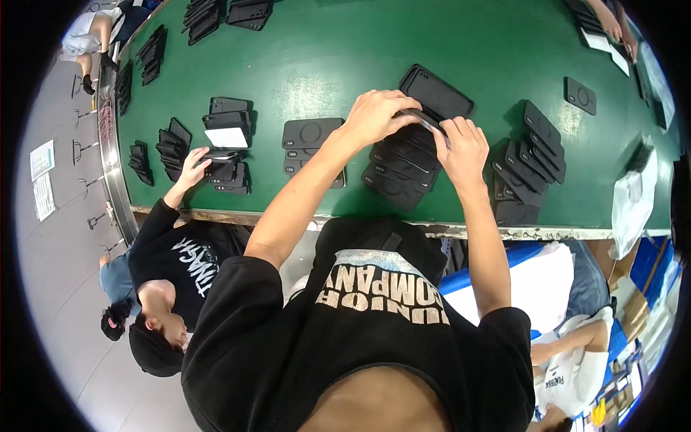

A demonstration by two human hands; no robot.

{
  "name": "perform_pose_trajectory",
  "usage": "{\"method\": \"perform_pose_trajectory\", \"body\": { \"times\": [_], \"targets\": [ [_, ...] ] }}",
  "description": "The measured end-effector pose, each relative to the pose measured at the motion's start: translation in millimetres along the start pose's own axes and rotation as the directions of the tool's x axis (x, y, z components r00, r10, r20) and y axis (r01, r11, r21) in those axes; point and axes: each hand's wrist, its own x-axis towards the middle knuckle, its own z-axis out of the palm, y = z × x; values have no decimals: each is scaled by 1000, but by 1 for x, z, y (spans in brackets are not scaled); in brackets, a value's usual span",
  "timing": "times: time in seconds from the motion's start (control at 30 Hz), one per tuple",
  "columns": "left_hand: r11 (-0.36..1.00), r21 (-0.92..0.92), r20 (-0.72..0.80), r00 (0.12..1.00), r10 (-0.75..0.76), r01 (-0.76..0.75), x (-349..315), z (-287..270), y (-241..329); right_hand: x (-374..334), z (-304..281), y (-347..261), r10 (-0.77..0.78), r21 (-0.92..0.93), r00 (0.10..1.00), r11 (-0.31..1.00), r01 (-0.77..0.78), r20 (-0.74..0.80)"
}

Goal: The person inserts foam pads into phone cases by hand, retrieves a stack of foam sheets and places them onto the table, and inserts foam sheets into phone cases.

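Both my hands grip one black phone case [427,121], tilted nearly edge-on to me, above the table. My left hand [378,115] is closed on its left end, and my right hand [464,149] on its right end. Directly under them, a fanned stack of black phone cases [397,173] lies on the green table. Just beyond the held case, more black cases [437,91] lie with their hollow inner sides up. To the left of my left forearm is a short stack of cases [309,134] with a ring mark on the top one.
The green table [317,43] carries further stacks of cases [529,162] at right and a single case [580,95] beyond. At left, a co-worker's hand [193,171] touches another stack. A clear plastic bag [633,198] hangs over the near right edge. Another person's hands [612,25] are at far right.
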Motion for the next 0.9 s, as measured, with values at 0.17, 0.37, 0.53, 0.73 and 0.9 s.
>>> {"method": "perform_pose_trajectory", "body": {
  "times": [0.17,0.37,0.53,0.73,0.9],
  "targets": [
    [996,-80,14,999,42,-41,8,-3,-19,-10,13,17,108,149,994,983,-104,-20],
    [708,-628,123,940,-319,323,15,1,-25,-12,26,46,435,759,809,340,-555,396],
    [413,-800,286,881,-375,436,7,7,-30,-10,23,33,583,847,763,224,-482,280],
    [645,-696,153,942,-298,317,6,6,-45,-24,24,36,336,658,942,707,-258,7],
    [942,-307,254,966,-58,137,-22,46,-45,-50,27,32,32,264,992,963,-64,122]
  ]
}}
